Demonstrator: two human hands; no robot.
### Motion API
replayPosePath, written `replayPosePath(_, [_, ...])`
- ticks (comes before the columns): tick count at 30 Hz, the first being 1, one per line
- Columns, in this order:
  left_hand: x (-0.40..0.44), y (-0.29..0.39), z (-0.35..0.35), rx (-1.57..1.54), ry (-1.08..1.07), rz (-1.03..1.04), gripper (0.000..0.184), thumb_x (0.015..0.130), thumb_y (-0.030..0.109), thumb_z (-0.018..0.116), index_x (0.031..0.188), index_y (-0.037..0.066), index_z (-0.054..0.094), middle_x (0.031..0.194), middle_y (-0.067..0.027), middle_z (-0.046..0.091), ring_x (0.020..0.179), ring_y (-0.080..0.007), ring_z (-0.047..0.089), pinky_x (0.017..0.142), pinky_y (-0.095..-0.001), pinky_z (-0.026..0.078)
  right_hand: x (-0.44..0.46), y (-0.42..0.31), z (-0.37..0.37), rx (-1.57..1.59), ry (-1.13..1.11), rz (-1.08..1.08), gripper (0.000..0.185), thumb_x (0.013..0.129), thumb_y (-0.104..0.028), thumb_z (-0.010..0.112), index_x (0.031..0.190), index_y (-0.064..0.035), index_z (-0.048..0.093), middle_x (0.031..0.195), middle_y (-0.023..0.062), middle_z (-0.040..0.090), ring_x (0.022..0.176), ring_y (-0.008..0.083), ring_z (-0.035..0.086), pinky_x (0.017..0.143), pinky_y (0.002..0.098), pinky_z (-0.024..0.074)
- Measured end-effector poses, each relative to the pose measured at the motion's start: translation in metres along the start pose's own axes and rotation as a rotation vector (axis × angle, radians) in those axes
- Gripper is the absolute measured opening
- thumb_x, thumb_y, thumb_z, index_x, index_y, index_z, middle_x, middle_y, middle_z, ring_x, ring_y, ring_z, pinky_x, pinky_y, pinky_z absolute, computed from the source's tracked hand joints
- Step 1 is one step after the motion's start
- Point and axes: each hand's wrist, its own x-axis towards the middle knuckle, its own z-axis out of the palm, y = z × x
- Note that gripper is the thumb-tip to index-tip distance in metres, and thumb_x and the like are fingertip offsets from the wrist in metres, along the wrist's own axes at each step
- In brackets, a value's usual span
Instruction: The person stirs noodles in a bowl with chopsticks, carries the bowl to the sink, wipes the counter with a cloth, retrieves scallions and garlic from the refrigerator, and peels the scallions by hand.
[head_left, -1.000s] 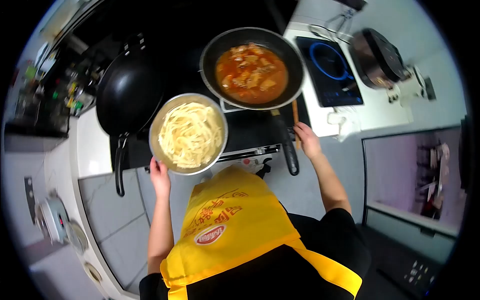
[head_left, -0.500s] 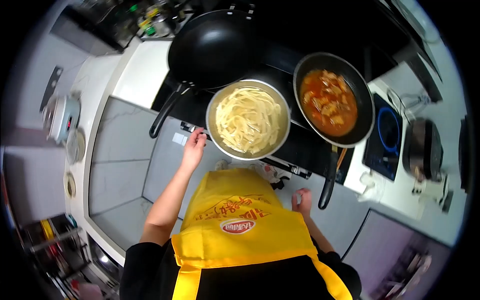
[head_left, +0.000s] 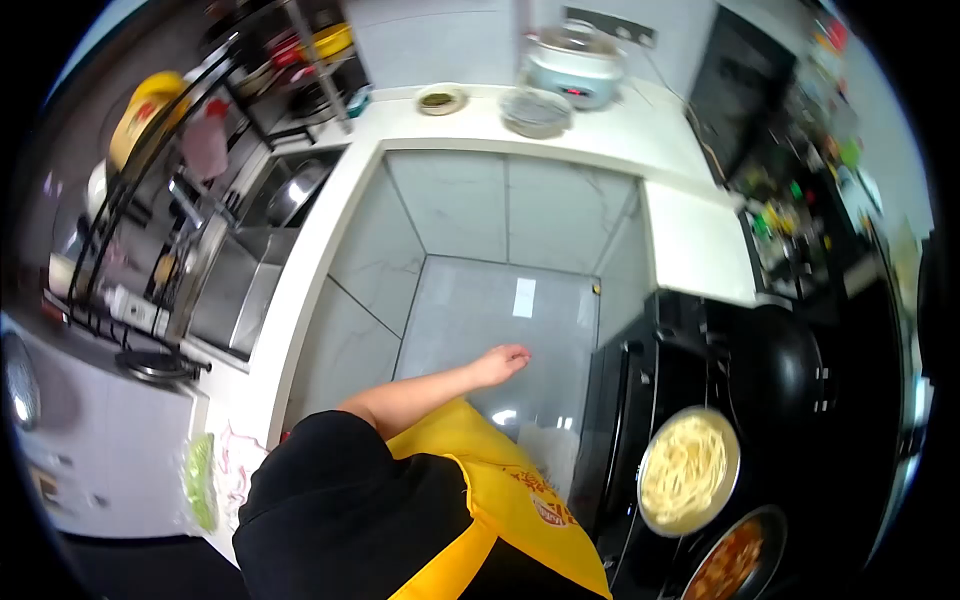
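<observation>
Black stove: bowl of pale noodles; pan, seemingly red stew.

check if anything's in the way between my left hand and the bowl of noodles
Only the stove's black front lies between your left hand and the bowl of noodles. Whether your hand is high enough to clear it, I can't tell. The pan of red stew sits beside the bowl, off that line.
</observation>
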Motion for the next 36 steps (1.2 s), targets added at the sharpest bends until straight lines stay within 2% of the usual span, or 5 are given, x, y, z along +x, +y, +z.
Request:
replayPosePath(6, [-0.026,-0.061,-0.137,-0.198,0.347,-0.017,0.032,0.096,0.027,0.052,0.116,0.003,0.061,0.096,-0.0056,0.066,0.087,-0.0133,0.058,0.078,-0.0272,0.047,0.091,-0.016,0.053,0.0,-0.082,-0.193,0.031,0.096,-0.03,0.055,0.087,-0.0011,0.058,0.069,0.0055,0.06,0.062,0.0127,0.054,0.056,0.0292,0.0457])
replayPosePath(9, [-0.05,-0.1,-0.22,-0.245,0.497,-0.045,0.031,0.095,0.025,0.053,0.116,0.003,0.061,0.097,-0.005,0.066,0.086,-0.0128,0.058,0.079,-0.0267,0.047,0.037,-0.213,0.15,-0.344,-0.138,-0.395,0.032,0.097,-0.029,0.054,0.084,-0.0004,0.06,0.072,0.007,0.063,0.062,0.0123,0.055,0.055,0.0285,0.0453])
replayPosePath(25, [-0.113,-0.191,-0.451,-0.806,1.076,-0.096,0.022,0.097,0.016,0.05,0.114,0.009,0.062,0.1,0.0008,0.064,0.08,-0.0062,0.054,0.069,-0.0204,0.041,0.089,-0.594,0.717,-0.545,-0.959,-0.959,0.035,0.098,-0.034,0.051,0.101,-0.0014,0.062,0.082,0.0035,0.063,0.074,0.0107,0.057,0.066,0.0266,0.0474])
replayPosePath(32, [-0.012,-0.16,-0.607,-0.738,1.319,-0.092,0.022,0.098,0.019,0.05,0.111,0.007,0.063,0.096,0.0021,0.063,0.075,-0.0042,0.052,0.065,-0.0181,0.039,0.096,-0.739,1.0,-0.138,-1.244,-0.577,0.031,0.099,-0.029,0.049,0.116,-0.0038,0.056,0.094,0.0048,0.061,0.077,0.0109,0.059,0.065,0.0257,0.05])
replayPosePath(36, [0.068,-0.167,-0.7,-0.816,1.371,-0.093,0.022,0.098,0.022,0.05,0.11,0.011,0.063,0.094,0.0027,0.065,0.075,-0.0039,0.054,0.066,-0.0186,0.04,0.094,-0.797,1.112,-0.42,-1.291,-0.513,0.026,0.099,-0.021,0.048,0.117,-0.0037,0.055,0.097,0.0056,0.06,0.075,0.0129,0.059,0.064,0.0263,0.0502])
